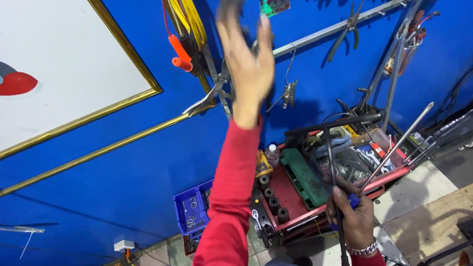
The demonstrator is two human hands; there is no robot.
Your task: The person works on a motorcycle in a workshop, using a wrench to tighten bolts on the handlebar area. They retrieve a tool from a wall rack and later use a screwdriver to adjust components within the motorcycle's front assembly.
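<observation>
Two hands busy: left hand spread wide, reaching toward wall-hung pliers; right hand gripping T-handle wrench and screwdriver. Best kept steady, clear of red tool tray.

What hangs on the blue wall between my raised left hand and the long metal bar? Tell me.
In the head view, a small metal hook tool hangs on the blue wall between the raised left hand and the slanted metal bar.
</observation>
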